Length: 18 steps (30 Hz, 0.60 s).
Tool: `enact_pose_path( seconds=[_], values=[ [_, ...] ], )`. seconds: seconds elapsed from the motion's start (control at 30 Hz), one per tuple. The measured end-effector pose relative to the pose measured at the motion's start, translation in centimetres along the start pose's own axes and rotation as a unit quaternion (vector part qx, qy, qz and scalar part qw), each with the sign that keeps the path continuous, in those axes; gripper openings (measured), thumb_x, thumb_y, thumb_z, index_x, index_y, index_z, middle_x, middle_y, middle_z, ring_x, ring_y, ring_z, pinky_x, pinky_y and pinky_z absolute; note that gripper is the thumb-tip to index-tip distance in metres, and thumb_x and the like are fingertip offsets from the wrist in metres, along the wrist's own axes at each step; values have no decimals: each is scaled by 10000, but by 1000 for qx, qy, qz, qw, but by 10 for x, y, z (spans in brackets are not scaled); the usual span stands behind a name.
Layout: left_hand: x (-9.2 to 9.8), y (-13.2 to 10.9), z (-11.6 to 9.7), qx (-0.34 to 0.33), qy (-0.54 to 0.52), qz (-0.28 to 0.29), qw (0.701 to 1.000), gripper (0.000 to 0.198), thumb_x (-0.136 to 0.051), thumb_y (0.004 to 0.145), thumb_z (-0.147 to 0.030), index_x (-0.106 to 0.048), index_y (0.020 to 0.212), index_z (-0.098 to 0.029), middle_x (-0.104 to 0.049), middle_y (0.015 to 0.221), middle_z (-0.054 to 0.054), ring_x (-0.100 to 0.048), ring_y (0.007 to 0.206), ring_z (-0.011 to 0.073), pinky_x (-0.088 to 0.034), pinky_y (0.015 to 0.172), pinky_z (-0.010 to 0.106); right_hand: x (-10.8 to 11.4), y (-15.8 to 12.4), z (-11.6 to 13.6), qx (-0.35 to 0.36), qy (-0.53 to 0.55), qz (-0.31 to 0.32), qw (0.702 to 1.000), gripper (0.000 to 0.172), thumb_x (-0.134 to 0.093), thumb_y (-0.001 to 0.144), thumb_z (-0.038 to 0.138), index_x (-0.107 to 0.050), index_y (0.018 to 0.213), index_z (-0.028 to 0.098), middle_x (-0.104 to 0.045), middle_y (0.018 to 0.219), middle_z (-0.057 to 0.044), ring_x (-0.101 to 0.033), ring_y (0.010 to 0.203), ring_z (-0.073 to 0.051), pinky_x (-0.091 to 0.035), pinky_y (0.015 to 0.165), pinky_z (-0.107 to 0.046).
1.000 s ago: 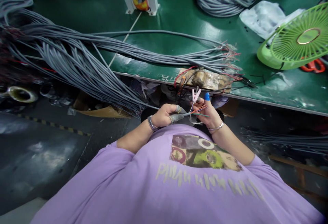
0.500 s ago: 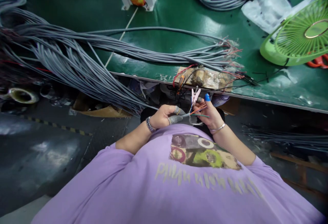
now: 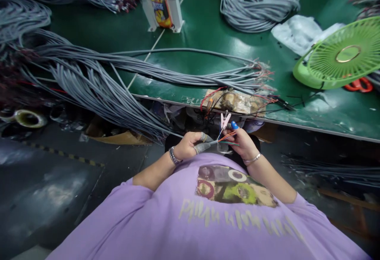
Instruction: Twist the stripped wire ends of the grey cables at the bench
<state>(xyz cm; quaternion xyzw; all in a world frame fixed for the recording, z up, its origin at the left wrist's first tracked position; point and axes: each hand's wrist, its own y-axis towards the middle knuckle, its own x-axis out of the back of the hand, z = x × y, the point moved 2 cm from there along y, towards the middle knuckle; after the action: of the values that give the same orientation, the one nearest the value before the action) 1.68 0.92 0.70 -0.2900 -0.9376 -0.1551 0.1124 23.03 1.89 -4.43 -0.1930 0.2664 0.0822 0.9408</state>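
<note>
Cable in hands, grip unchanged

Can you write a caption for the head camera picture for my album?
Two hands hold a grey cable's coloured wires below a green table.

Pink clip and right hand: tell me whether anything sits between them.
Nothing visible does. The right hand is already at the pink clip, with the fanned coloured wires beside its fingers; the left hand pinches the grey cable just left of them.
</note>
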Motion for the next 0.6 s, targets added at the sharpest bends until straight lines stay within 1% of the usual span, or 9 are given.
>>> enact_pose_path(
  seconds=[0.07,0.17,0.23,0.3,0.37,0.43,0.47,0.53,0.6],
  values=[
    [0,0,0,-7,-2,6,1000,289,-669,885,-371,-737,932,-95,-753,801,95,-679,672,133,-549,630,218,2,-5,3,21,-30,9,999,496,-771,723,630,-541,641,198,-359,442,74,-199,401,-53,-171,368,-213],
    [0,1,1,-5,-5,10,1000,277,-676,878,-367,-742,940,-106,-755,795,89,-682,664,132,-549,617,211,6,-15,17,59,-85,-19,994,431,-813,699,553,-595,675,183,-537,534,22,-219,409,-37,-136,380,-201],
    [0,1,2,-2,-5,7,1000,264,-675,878,-355,-745,941,-108,-756,790,87,-687,668,133,-549,616,207,8,-21,36,107,-142,-43,983,391,-813,699,536,-659,729,178,-603,593,-11,-308,429,-53,-189,386,-201],
    [1,1,2,0,-6,11,1000,251,-667,884,-335,-747,940,-104,-761,806,92,-691,673,132,-551,623,206,10,-22,62,186,-213,-80,956,347,-771,753,525,-697,772,187,-631,638,-25,-443,501,-97,-322,435,-220],
    [1,2,1,-2,-7,20,1000,245,-661,887,-322,-749,932,-97,-764,821,101,-692,678,133,-553,632,208,12,-15,90,269,-308,-124,904,281,-713,818,478,-725,857,200,-672,725,-35,-554,624,-146,-448,562,-266],
    [0,4,-1,-2,-6,25,1000,249,-657,888,-326,-748,919,-96,-760,810,100,-687,674,132,-552,631,207,15,2,116,312,-436,-150,831,246,-679,840,398,-736,984,207,-709,824,-44,-600,723,-179,-494,695,-317],
    [0,5,-1,1,-6,24,1000,253,-660,886,-335,-748,913,-98,-756,794,94,-684,671,132,-550,627,206,17,14,127,309,-505,-154,791,241,-673,833,361,-736,1004,203,-715,838,-49,-606,742,-192,-496,737,-338],
    [-1,5,-2,4,-9,20,1000,259,-678,875,-353,-748,901,-105,-747,765,81,-678,660,129,-547,618,203,23,43,146,282,-608,-181,719,188,-675,804,315,-735,925,184,-702,785,-66,-594,725,-210,-492,763,-363],
    [-2,5,-3,5,-14,15,1000,260,-703,857,-360,-751,898,-107,-747,764,78,-676,658,129,-548,620,204,31,73,159,262,-652,-209,680,170,-661,796,271,-732,914,171,-701,777,-86,-596,732,-226,-489,775,-373]
  ],
)
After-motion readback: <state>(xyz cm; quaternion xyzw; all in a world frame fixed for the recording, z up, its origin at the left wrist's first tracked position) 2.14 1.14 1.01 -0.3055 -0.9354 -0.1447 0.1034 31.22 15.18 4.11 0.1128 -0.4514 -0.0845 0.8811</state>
